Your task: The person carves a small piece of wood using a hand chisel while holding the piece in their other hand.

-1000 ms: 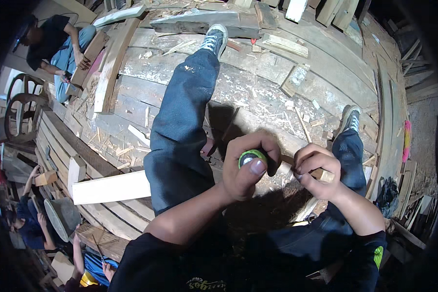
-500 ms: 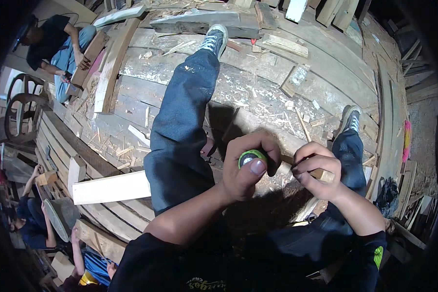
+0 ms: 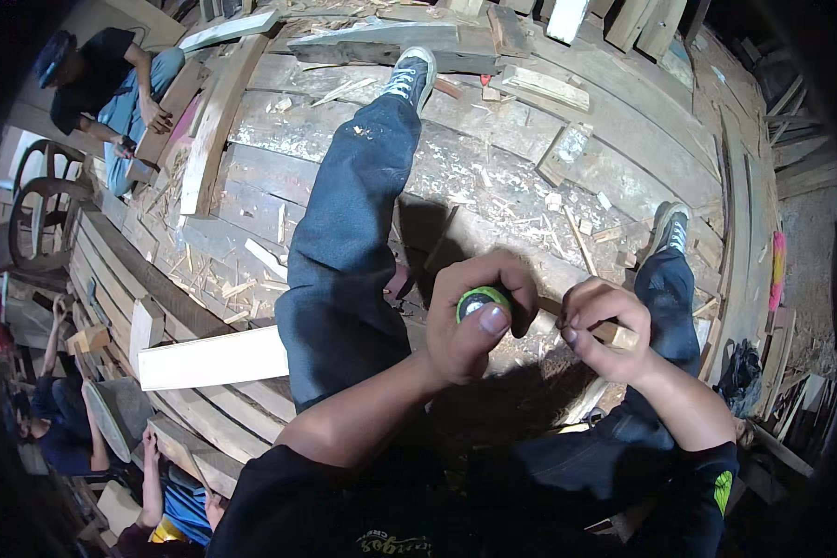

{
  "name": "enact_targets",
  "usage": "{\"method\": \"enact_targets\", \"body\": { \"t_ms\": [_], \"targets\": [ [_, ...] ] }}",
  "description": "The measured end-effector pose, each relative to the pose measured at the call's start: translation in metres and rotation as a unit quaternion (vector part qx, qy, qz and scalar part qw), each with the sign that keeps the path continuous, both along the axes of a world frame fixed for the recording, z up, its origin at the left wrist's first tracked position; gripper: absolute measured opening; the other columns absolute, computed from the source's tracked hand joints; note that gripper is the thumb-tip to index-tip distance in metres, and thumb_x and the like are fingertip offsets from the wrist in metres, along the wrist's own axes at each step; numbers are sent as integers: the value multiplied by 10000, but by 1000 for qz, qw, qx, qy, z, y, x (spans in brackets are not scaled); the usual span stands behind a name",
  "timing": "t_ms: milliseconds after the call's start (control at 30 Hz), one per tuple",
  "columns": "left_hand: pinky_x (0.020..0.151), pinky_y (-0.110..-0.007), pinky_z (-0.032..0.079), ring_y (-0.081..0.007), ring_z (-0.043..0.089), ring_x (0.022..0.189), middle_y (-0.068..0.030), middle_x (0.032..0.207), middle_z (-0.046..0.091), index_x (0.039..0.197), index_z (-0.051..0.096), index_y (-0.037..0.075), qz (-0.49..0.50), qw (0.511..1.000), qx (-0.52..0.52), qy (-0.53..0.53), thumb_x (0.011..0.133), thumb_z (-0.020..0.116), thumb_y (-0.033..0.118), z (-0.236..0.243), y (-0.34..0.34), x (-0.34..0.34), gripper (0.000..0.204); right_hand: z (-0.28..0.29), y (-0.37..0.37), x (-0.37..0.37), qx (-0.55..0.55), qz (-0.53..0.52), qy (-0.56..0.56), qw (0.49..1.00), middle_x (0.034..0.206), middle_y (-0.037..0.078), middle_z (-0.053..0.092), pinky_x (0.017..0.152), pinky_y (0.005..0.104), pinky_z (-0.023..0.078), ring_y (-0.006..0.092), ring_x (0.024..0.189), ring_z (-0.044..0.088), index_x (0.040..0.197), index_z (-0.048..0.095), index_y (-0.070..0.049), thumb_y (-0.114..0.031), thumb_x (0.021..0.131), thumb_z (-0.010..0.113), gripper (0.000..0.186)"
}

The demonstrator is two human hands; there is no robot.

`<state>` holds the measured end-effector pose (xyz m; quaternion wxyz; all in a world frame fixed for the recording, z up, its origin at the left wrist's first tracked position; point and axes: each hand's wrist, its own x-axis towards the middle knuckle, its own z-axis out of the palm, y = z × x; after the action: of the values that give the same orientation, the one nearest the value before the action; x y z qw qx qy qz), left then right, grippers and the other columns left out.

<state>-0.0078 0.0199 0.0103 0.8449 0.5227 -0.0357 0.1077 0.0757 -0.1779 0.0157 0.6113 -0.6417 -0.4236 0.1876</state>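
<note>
My left hand [image 3: 470,312] is wrapped round a green-and-black round-ended handle [image 3: 483,301], seen end-on with a pale, shiny centre. My thumb lies across its near edge, and the rest of the tool is hidden beneath the fist. Close by on the right, my right hand [image 3: 609,321] is closed, thumb and fingertips pinched together towards the left hand. Whatever the pinch holds is too small to make out. A pale piece of wood [image 3: 618,336] shows in the gap of that hand; whether it is held or lies behind cannot be told. The two hands are apart.
Wood chips and offcuts litter the plank floor [image 3: 344,139] between my outstretched legs. A pale board [image 3: 214,358] lies left of my leg, and a long beam [image 3: 221,130] beyond it. One person [image 3: 112,93] works at upper left; others sit at lower left beside stacked planks [image 3: 112,270].
The fingers of my right hand have curled in slightly at the pinch. My left hand keeps its hold, nearly still. At the left, the other people have shifted a little.
</note>
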Motion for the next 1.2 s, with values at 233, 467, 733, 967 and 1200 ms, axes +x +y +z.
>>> {"method": "enact_targets", "body": {
  "t_ms": [233, 467, 733, 967, 1200],
  "targets": [
    [493, -264, 366, -169, 479, 585, -96, 662, 495, 749, 493, 6, 9, 1000, 9, 0, 798, 534, 670, 2, 0, 1, 667, 6, 1, 3, -17, 28, -24, 999, 883, 122, 628, 707, 299, 478, 200, 776, 603, 882, 646, 1, 3, 795, 645, 87],
    [493, -266, 369, -162, 470, 576, -107, 666, 506, 755, 495, 9, -5, 1000, -5, 9, 790, 544, 674, 1, 0, 0, 668, 11, 2, 1, -46, 17, -41, 998, 881, 136, 639, 704, 301, 486, 216, 780, 619, 909, 680, 27, 16, 791, 660, 120],
    [494, -268, 374, -162, 474, 573, -112, 662, 510, 756, 489, 12, -6, 1000, -10, 11, 786, 554, 676, 1, -1, 0, 668, 11, 3, 1, -53, 18, -44, 997, 883, 138, 640, 710, 307, 489, 222, 793, 624, 909, 680, 26, 36, 790, 662, 121],
    [544, -259, 383, -121, 495, 593, -56, 665, 521, 748, 536, -9, 7, 1000, -10, -27, 823, 535, 528, -5, -1, 0, 542, 9, 2, 1, -42, 35, -32, 998, 898, 131, 629, 708, 312, 489, 221, 800, 621, 857, 652, 23, 33, 802, 659, 57],
    [493, -266, 383, -156, 483, 571, -113, 677, 525, 751, 492, 9, -8, 999, -17, 33, 768, 556, 700, 3, -3, -2, 694, 8, 4, -1, -26, 27, -13, 999, 911, 135, 631, 724, 311, 495, 221, 823, 625, 852, 650, 22, 24, 809, 656, 44]
  ]
}}
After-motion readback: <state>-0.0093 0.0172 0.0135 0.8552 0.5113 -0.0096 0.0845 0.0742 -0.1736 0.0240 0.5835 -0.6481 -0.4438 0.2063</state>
